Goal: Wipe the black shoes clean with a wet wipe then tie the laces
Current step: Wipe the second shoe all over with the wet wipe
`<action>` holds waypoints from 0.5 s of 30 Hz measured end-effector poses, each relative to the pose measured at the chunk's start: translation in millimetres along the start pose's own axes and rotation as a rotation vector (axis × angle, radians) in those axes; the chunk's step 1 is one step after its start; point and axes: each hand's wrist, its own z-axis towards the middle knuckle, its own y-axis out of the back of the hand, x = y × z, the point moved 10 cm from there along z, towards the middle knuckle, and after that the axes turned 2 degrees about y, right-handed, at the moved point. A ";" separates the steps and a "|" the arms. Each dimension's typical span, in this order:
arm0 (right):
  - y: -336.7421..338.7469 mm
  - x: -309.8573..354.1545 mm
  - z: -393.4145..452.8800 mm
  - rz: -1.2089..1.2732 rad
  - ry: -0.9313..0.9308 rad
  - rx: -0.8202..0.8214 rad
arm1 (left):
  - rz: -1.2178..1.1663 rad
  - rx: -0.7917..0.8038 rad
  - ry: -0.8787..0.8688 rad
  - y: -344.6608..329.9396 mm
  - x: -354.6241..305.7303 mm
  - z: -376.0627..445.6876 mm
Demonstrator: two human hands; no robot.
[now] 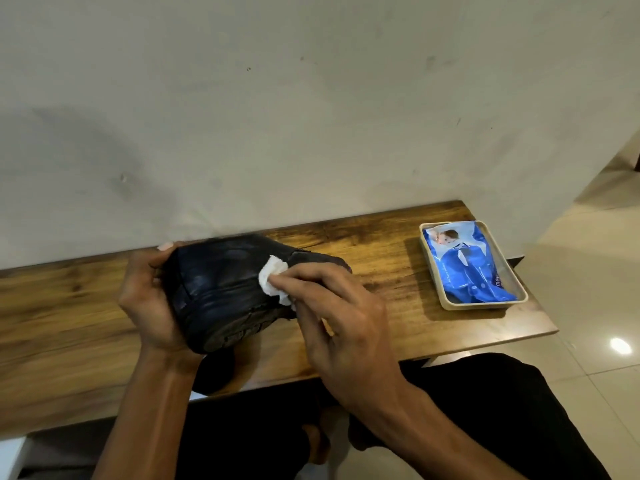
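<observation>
The black shoe (225, 289) was gripped at the heel by the left hand (152, 299), tipped up at frame centre so its side faced the wet wipe (273, 282), pinched and pressed on by the right hand (339, 317).

Single view, worn on the head, looking forward and steeply down from close above the wooden desk (381, 271). Faces a pale wall (277, 98) right behind the desk, filling the upper half. Near enough to show both forearms entering from the bottom edge. Tiled floor (588, 306) at right.
</observation>
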 end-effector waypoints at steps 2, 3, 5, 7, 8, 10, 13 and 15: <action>1.8 -5.3 0.1 -0.029 0.023 0.022 | -0.003 0.056 -0.016 -17.5 -3.9 -6.3; 3.5 -17.4 -0.4 -0.090 0.012 0.032 | 0.038 0.038 -0.019 -19.3 -4.7 -7.7; 10.4 -53.0 0.7 -0.208 -0.069 0.041 | -0.035 0.046 0.012 -20.7 -3.5 -9.6; 15.6 -79.9 1.8 -0.249 -0.169 0.052 | -0.018 0.036 0.019 -24.7 -2.6 -11.5; 16.3 -83.9 2.0 -0.239 -0.197 0.047 | -0.061 0.067 0.043 -28.1 -0.6 -12.4; 15.6 -74.2 3.5 -0.181 -0.203 0.017 | -0.129 0.118 0.093 -35.1 4.3 -13.4; 11.6 -32.6 5.7 0.007 -0.127 -0.037 | -0.136 0.159 0.150 -38.9 13.9 -15.5; 9.5 -5.1 6.0 0.108 -0.075 -0.055 | -0.117 0.176 0.154 -42.5 16.5 -17.3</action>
